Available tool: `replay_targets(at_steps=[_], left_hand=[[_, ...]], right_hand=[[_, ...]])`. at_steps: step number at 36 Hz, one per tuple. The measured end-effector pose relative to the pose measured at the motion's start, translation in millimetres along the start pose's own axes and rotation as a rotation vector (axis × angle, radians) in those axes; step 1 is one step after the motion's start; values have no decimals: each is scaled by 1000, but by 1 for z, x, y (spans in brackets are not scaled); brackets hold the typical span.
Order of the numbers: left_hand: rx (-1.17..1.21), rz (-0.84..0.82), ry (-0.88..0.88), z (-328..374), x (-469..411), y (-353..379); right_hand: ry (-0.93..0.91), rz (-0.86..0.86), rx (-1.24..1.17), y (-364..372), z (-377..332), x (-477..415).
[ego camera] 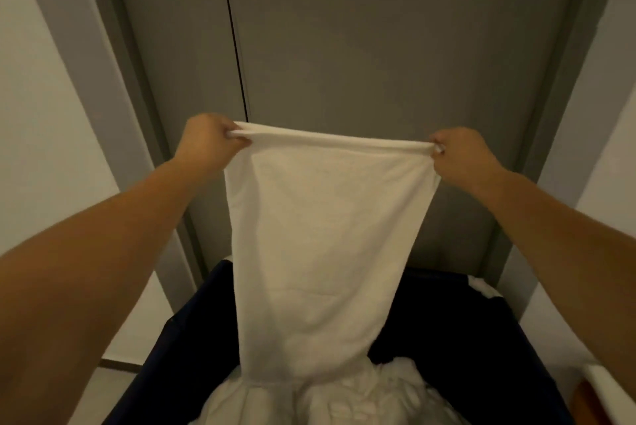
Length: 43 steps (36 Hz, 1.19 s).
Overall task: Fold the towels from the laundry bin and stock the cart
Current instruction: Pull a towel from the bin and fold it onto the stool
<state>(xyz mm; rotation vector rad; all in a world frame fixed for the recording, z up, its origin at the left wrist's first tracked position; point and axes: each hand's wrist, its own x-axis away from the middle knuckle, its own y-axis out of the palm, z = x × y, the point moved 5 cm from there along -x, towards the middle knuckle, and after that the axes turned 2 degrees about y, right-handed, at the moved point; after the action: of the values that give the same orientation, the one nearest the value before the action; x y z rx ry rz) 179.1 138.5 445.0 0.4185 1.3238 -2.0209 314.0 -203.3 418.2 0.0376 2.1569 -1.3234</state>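
Observation:
A white towel (323,238) hangs stretched between my two raised hands, in front of me. My left hand (208,140) pinches its upper left corner and my right hand (461,158) pinches the upper right corner. The towel's top edge is taut and its lower end reaches down to the dark blue laundry bin (481,349). More crumpled white towels (344,400) lie in a heap inside the bin, under the hanging one. The cart is out of view.
Grey double doors (361,46) stand straight ahead behind the bin, framed by pale walls on both sides. A white edge and a brown surface (602,393) show at the lower right corner. Pale floor (93,393) shows at the lower left.

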Motion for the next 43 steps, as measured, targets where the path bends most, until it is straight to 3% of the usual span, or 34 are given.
replay_targets(at_steps=[3,7,11,16,20,24,31,37,43], left_hand=[[60,49,-80,-7,1,-10],[-66,-103,-80,-20,9,-6],[75,0,-89,-27,3,-22],[274,146,-82,-19,-10,-47],[443,150,-56,-3,-25,-54],[613,148,-41,26,-41,-53],[794,-16,48,96,-57,-49],[909,5,121,169,-51,-68],[1002,26,230,256,-24,-103]], right_hand=[[-4,89,-22,-9,-11,-10],[-35,-63,61,5,-24,-10],[-45,63,32,-15,-36,-16],[-1,176,214,-59,-52,-21],[85,266,208,-97,-59,-18],[193,355,120,-140,-57,-4],[400,464,-121,-219,-33,36],[474,633,-335,-300,-16,85],[507,817,-329,-387,3,141]])
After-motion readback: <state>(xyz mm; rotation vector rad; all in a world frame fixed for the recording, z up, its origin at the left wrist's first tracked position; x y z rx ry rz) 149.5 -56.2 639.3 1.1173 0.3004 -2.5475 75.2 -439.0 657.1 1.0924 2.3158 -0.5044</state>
